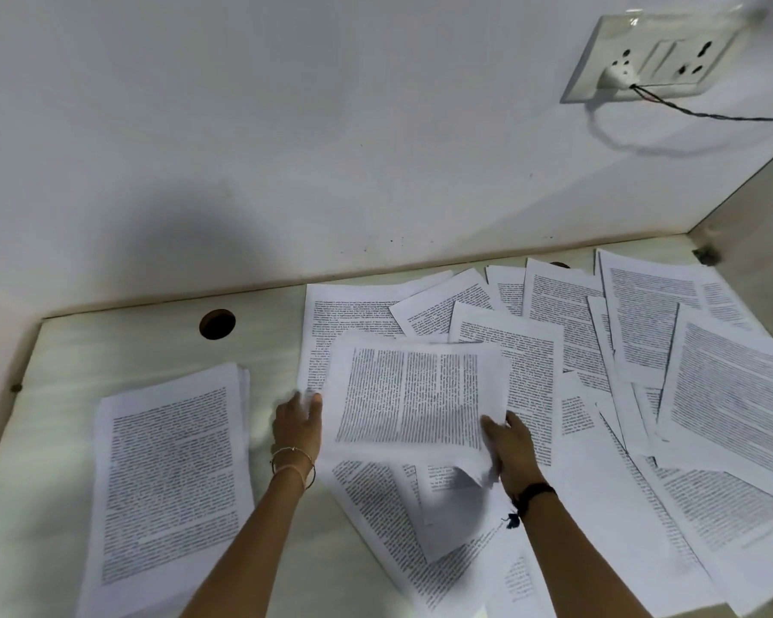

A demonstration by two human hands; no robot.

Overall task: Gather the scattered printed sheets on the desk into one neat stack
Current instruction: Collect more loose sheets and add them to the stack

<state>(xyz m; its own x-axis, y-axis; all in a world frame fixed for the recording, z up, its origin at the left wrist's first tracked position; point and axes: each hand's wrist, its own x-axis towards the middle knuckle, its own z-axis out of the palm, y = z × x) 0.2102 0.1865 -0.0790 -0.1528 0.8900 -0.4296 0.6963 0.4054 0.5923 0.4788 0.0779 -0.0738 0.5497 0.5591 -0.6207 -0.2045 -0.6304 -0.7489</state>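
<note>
A stack of printed sheets (pixel 170 483) lies on the left of the pale desk (pixel 86 350). Several loose printed sheets (pixel 643 350) are scattered, overlapping, over the middle and right. A blurred sheet (pixel 413 394) is raised a little above the desk between my hands. My right hand (pixel 509 448) grips its lower right corner with the thumb on top. My left hand (pixel 297 423) pinches its left edge. The raised sheet hides part of the pages under it.
A round cable hole (pixel 217 323) sits in the desk near the back left. A white wall rises behind. A socket plate (pixel 661 55) with a plug and a dark cable (pixel 710 113) is on the wall at the upper right. A side panel closes the right end.
</note>
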